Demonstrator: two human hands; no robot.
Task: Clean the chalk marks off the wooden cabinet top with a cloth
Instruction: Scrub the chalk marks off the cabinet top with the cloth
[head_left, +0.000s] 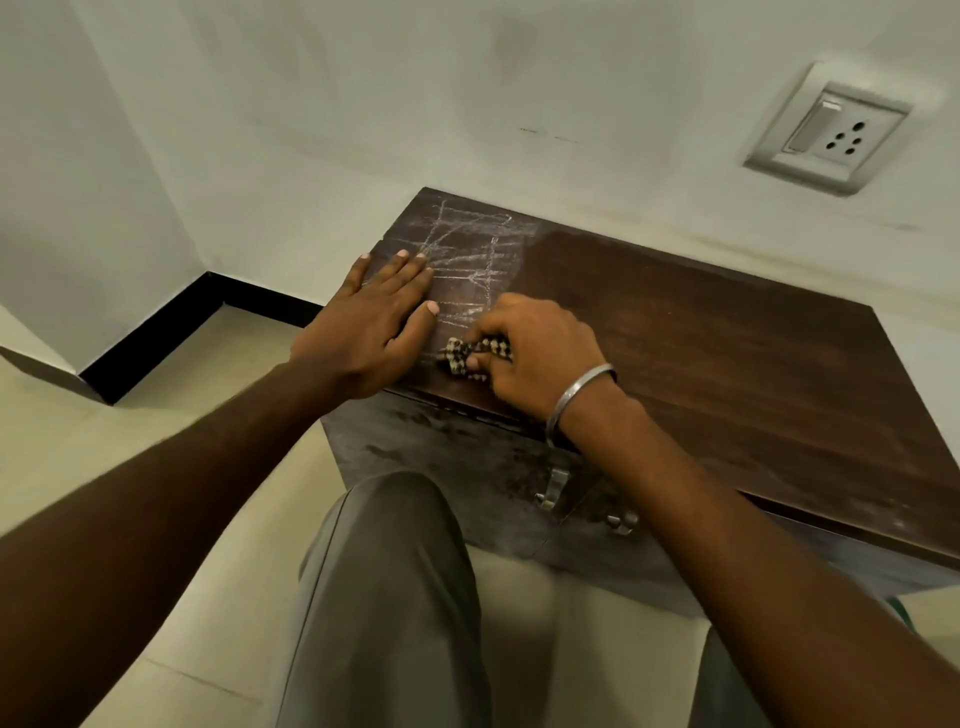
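Chalk marks (467, 260) are seen scrawled over the far-left corner of the wooden cabinet top (701, 353), white lines crossed on dark wood, with a pale haze spread around them. The rest of the top, out to the right, is shown as plain brown grain.

A small checked cloth (460, 358) is bunched up and pressed onto the top near its front edge, right at the near end of the chalk lines. It is gripped by the right hand (535, 353), whose fingers are curled tightly round it so that only 1 end of the fabric is left showing. The left hand (374, 322) is laid flat just beside it, palm down and fingers straight, nothing grasped, with its fingertips touching the chalk lines at the left edge of the top.

A metal bangle (582, 389) is worn on the right wrist. Below that wrist, 2 metal fittings (556, 486) are fixed to the scuffed cabinet front. The cabinet is set against a pale wall, where a switch-and-socket plate (831, 130) is mounted at upper right. A grey trouser leg (389, 597) is seen over pale floor tiles, and black skirting (156, 338) is run along the wall at left.
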